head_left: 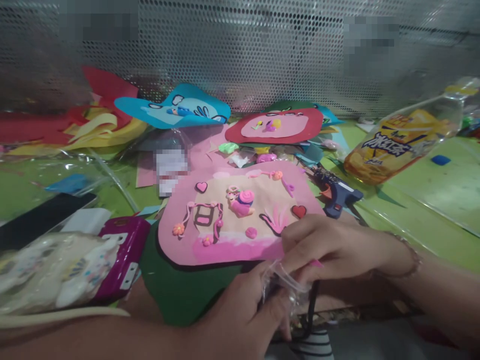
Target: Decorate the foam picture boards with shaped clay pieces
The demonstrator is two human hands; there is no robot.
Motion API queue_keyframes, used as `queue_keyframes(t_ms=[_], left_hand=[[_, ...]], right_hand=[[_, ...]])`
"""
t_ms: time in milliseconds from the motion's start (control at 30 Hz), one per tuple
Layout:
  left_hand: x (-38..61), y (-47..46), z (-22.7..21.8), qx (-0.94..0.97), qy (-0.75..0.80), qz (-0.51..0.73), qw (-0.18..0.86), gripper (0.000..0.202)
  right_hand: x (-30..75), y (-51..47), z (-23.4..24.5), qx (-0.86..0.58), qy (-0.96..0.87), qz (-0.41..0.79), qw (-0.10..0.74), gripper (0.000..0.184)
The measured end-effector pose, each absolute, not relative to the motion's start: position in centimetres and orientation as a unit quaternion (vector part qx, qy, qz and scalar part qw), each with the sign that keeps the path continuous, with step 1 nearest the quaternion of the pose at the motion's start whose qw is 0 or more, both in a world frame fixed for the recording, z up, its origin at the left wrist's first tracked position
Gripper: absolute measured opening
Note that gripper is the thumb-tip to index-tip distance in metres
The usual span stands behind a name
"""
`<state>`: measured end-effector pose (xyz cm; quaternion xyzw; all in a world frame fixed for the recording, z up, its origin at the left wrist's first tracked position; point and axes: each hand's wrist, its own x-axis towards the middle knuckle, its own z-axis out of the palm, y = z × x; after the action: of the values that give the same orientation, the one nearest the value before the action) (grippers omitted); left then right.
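A crinkled clear plastic bag (287,280) is gripped in my left hand (249,305), thumb and fingers closed around it. My right hand (330,245) meets it from the right with its fingers curled in on the bag; a small pink bit (317,263) shows at those fingers, perhaps clay. Just beyond both hands lies a pink card (176,200) decorated with a clay snail (242,201), flowers, hearts and a pink plant shape. Under the card's near edge is a green sheet (180,290). My fingertips are partly hidden by the bag and by each other.
A blue glue gun (337,192) lies right of the card, with a tilted drink bottle (405,140) beyond. Blue (180,110) and red (275,126) cutouts stand behind. Left are a purple case (123,255), a padded pouch (56,270) and a dark phone-like slab (45,217).
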<state>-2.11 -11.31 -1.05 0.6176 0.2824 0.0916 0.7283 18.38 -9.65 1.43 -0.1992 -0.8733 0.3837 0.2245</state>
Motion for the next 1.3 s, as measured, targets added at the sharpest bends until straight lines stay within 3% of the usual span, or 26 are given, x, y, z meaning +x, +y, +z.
queue_keyframes(t_ms=[133, 333, 633, 833, 1000, 1133, 1300], left_hand=[[-1.9, -11.4, -0.7, 0.635, 0.292, 0.064, 0.712, 0.026], [-2.2, -11.2, -0.5, 0.666, 0.264, 0.039, 0.696, 0.023], [-2.3, -11.3, -1.2, 0.677, 0.300, 0.072, 0.669, 0.024], [-2.3, -11.3, -1.2, 0.661, 0.326, 0.086, 0.670, 0.021], [-2.2, -11.4, -1.4, 0.668, 0.335, 0.093, 0.658, 0.021], [-2.1, -11.4, -1.6, 0.651, 0.345, 0.088, 0.671, 0.030], [-2.2, -11.2, -1.8, 0.662, 0.355, 0.083, 0.655, 0.026]], right_hand=[[18.4, -9.8, 1.6, -0.187, -0.860, 0.442, 0.176, 0.023], [18.3, -10.1, 1.9, -0.196, -0.844, 0.466, 0.177, 0.013], [18.5, -9.9, 2.2, -0.276, -0.860, 0.395, 0.166, 0.005], [18.7, -9.5, 1.8, -0.237, -0.857, 0.394, 0.232, 0.014], [18.7, -9.4, 1.5, -0.225, -0.876, 0.383, 0.187, 0.017], [18.4, -9.8, 1.5, -0.238, -0.898, 0.333, 0.161, 0.015], [17.9, -10.6, 2.0, -0.278, -0.935, 0.169, 0.138, 0.021]])
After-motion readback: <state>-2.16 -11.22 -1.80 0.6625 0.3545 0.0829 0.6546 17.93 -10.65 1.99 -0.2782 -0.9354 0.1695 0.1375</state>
